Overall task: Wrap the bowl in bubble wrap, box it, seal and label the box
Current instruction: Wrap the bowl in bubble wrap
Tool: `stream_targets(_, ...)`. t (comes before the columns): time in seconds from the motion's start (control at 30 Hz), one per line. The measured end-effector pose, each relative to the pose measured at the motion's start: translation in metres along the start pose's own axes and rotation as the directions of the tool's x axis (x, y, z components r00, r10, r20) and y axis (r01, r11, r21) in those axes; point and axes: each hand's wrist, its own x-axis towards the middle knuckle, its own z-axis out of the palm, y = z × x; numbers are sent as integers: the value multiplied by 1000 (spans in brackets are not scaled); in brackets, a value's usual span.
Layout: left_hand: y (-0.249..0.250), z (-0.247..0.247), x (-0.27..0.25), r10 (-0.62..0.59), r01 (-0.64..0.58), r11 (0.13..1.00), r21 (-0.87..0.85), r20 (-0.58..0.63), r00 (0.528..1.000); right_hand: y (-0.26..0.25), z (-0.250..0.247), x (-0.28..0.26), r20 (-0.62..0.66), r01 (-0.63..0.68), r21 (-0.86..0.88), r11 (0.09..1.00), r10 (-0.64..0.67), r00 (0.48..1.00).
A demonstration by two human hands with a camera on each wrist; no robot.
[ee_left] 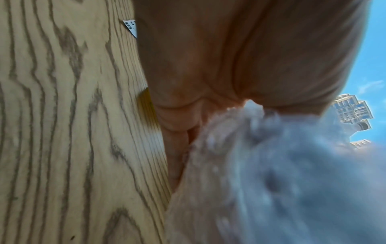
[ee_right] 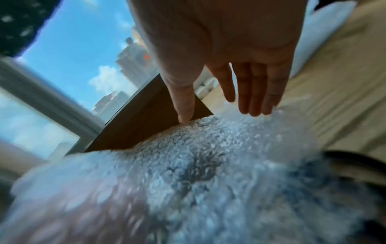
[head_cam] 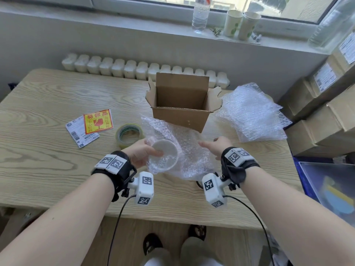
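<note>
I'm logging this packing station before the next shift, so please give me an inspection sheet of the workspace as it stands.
Surface: wooden table, pale grain, no damage seen.
Job's things: white bowl held tilted, partly inside a sheet of bubble wrap; cardboard box upright, flaps open, nothing seen inside; tape roll lying flat; red sticker overlapping white barcode labels.
Clutter: spare bubble wrap stacked at the table's right end.
Hands: left hand grips the bowl and wrap; right hand has straight fingers at the wrap.
Cables: black cable hangs from each wrist camera.
Surroundings: radiator; bottle and paper cups on the windowsill; stacked cartons at the right.
</note>
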Motion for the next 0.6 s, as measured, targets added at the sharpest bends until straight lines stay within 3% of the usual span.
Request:
stream_targets(0.13,-6,-2,3,-30,30,1000,5,17,999,7,4,2,164,-111,32,993,104,981)
stream_targets(0.27,-11,-1,5,-118,118,993,18,7,993,14,17,7,222,-131,355,926,53,974)
stream_targets(0.37,-23,-9,17,-155,165,984,71,-124,980,15,16,1,334,-214,676,705,-35,942)
stream_targets(0.43,-31,-16,24,-179,203,972,120,-185,966,17,13,-2,420,-323,765,557,-50,906)
stream_targets(0.47,-35,-19,28,-195,219,969,113,-192,962,17,14,-3,450,-360,760,541,-40,892)
stream_targets(0.53,-38,-21,31,-203,230,967,106,-217,955,17,22,-2,487,-386,699,602,-4,874)
stream_targets(0.6,-37,-23,30,-185,237,953,188,-256,949,17,34,1,468,-335,572,749,38,883)
